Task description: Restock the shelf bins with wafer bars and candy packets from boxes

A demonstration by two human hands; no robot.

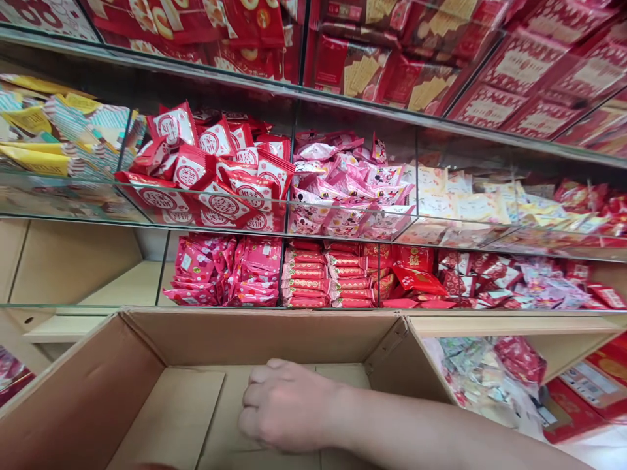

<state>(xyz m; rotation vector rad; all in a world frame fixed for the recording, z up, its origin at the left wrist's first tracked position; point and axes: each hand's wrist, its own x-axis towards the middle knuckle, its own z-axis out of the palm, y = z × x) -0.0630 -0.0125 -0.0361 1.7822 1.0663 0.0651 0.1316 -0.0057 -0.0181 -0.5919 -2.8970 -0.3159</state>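
Observation:
My right hand (289,406) reaches in from the right, back of the hand up, over the inside of an open cardboard box (264,329). Its fingers are curled under into a fist, so whatever the palm may hold is hidden. Brown flaps (169,408) form the box floor around the hand, and no goods show on the visible part. A small reddish sliver at the bottom edge, left of centre, is too cut off to make out; my left hand cannot be recognised anywhere.
Glass-fronted shelves behind the box hold red-and-white packets (220,173), pink cartoon packets (347,186), dark pink packets (220,271) and stacked red bars (326,274). A bare wooden compartment (78,258) lies left. Clear plastic bags (490,378) and red cartons (578,391) sit lower right.

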